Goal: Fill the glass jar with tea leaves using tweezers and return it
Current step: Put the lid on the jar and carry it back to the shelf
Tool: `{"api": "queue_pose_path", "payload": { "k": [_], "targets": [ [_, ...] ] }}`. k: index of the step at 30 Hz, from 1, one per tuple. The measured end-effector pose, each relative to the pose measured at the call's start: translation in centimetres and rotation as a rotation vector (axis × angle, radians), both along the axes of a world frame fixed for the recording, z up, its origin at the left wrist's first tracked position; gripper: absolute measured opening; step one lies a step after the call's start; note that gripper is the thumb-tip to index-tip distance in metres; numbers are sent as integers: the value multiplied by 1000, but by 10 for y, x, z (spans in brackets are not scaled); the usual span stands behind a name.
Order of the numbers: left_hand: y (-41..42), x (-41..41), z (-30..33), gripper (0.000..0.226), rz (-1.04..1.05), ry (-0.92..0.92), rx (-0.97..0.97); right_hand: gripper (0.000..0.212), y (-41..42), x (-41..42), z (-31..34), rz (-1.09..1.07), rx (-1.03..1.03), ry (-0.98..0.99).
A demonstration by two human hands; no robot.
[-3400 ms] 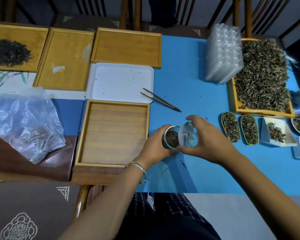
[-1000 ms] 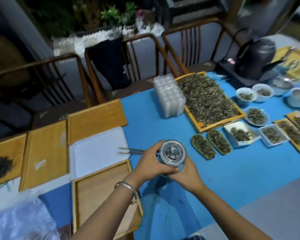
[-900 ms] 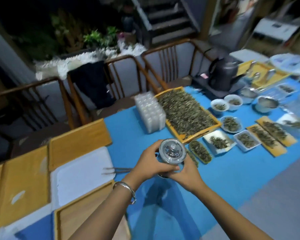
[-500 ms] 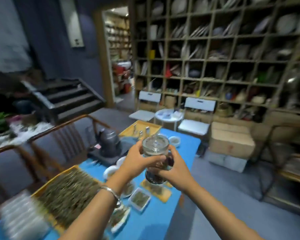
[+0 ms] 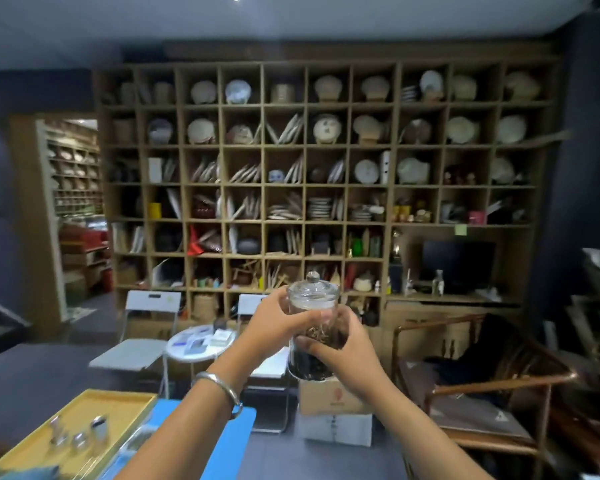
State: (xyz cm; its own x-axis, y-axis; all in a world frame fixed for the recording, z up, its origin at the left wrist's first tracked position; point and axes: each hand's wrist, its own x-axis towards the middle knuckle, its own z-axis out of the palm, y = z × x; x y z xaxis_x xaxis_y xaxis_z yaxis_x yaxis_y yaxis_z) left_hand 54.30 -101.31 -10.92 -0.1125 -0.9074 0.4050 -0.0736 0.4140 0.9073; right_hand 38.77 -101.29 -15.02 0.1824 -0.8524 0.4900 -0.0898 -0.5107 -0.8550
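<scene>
The glass jar (image 5: 313, 306) is held upright in the air before me, its knobbed glass lid on and dark tea leaves filling its lower part. My left hand (image 5: 278, 323) grips the jar's upper body from the left, thumb across the front. My right hand (image 5: 340, 351) grips its lower half from the right, fingers curled round the glass. The tweezers and the tea trays are out of view.
A tall wooden grid shelf (image 5: 326, 185) full of plates and tea cakes fills the far wall. Below lie the blue table's end (image 5: 219, 441), a yellow tray (image 5: 73, 427) with metal pieces, white folding chairs (image 5: 142, 341), a cardboard box (image 5: 333, 400) and a wooden armchair (image 5: 482, 382).
The lid went onto the jar and both hands lifted it off the table. My view swung up and right from the table to the shelf wall, the jar carried along.
</scene>
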Motion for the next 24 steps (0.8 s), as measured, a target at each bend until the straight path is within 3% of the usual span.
{"api": "queue_pose_path", "payload": {
  "k": [2,6,8,11,12,15,19,24],
  "targets": [
    [-42,-13,13,73,-26,-15,-6,61,-34,-13,11,-47,-11,-8],
    [-119,-26,31,84,-5,-87,-46,96,-113,-23,23,-139,-21,12],
    [-163,-25,41,81,-6,-122,-64,96,-157,-23,32,-160,-24,14],
    [-230,-20,63,73,-42,-120,-70,71,-223,-15,51,-172,-38,7],
    [-253,-18,72,71,-46,-125,-78,73,-247,-12,59,-180,-46,8],
    [-322,-14,95,61,-63,-148,-99,111,-317,-10,79,-248,-59,20],
    [-411,-16,109,59,-59,-177,-109,103,-400,-11,95,-241,-83,15],
    [-526,-17,106,51,-52,-197,-69,107,-510,-13,92,-277,-91,29]
  ]
}}
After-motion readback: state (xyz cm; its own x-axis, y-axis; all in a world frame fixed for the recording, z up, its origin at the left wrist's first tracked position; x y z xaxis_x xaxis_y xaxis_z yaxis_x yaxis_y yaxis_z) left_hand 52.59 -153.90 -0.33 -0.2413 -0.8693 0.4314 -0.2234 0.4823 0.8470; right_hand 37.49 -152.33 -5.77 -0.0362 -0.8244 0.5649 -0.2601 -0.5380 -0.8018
